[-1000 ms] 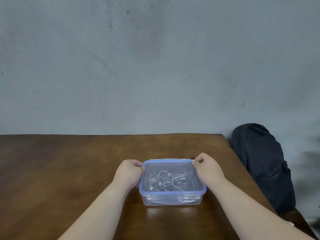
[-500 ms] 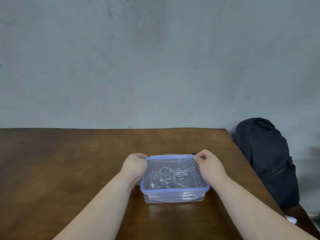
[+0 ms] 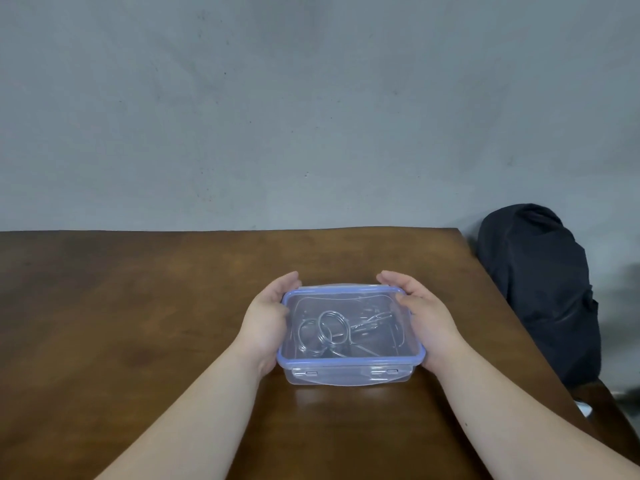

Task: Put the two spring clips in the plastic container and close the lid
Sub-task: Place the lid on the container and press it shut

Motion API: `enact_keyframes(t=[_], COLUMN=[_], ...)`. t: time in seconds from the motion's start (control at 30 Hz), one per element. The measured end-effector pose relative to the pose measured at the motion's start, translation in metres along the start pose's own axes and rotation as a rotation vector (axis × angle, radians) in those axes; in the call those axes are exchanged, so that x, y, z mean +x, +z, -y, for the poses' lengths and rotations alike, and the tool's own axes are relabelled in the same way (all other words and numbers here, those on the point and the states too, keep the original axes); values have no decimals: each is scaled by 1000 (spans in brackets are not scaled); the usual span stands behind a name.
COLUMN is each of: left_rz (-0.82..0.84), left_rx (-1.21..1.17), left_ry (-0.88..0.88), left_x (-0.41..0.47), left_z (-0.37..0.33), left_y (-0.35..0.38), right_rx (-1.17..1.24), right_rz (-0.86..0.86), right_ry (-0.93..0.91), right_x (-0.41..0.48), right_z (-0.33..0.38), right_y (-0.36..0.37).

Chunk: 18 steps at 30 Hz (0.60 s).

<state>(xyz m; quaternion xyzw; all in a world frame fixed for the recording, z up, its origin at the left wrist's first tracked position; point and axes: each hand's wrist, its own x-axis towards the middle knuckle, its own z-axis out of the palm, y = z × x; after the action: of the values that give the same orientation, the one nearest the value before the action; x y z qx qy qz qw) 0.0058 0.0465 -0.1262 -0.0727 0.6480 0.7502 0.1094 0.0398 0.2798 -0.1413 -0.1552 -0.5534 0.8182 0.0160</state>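
A clear plastic container (image 3: 349, 374) with a blue-rimmed lid (image 3: 346, 291) on top sits on the brown table (image 3: 138, 306). Through the lid I see two metal spring clips (image 3: 332, 329) with round coils lying inside. My left hand (image 3: 266, 320) lies flat against the container's left side, fingers stretched toward the far corner. My right hand (image 3: 422, 317) presses against the right side, thumb resting on the lid's edge. The front latches look folded down.
A black backpack (image 3: 540, 289) rests on a seat beyond the table's right edge. A grey wall (image 3: 311, 116) rises behind the table's far edge.
Both hands have moved from gripping the far corners of the lid to lying along the container's left and right sides. The view has tilted up slightly.
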Motion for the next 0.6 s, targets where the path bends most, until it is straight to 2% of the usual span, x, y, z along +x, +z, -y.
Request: enact_keyframes(t=[0.1,0.17,0.2,0.27,0.33,0.37,0.47,0.6], left_rz=[42,114,184,352,491,554,654,636], left_rx=[187,487,683,1080,1386,1481,1650,1776], left_ry=[77,199,283,388,386,362,286,280], left_x=[3,6,5,6,5,4,4,-3], left_z=[3,4,2,-6,-16,-21,-32,-36], left_y=[-3,-7,-9,-11,-13,-14,-10,3], right_rx=[-126,-327,-513,-1036,-1498,-1640,-1818,-1953], right_rz=[50,119,158,292,455,526,650,647], right_ry=[27,-13,-82,-231,-294,-296,-214,-171], right_x=[1,2,1,0,-4,-8,-16,-20], right_z=[2,4,7,17,30,36,50,54], right_y=[-3,-6,-9,-14,-14,-12,-2,14])
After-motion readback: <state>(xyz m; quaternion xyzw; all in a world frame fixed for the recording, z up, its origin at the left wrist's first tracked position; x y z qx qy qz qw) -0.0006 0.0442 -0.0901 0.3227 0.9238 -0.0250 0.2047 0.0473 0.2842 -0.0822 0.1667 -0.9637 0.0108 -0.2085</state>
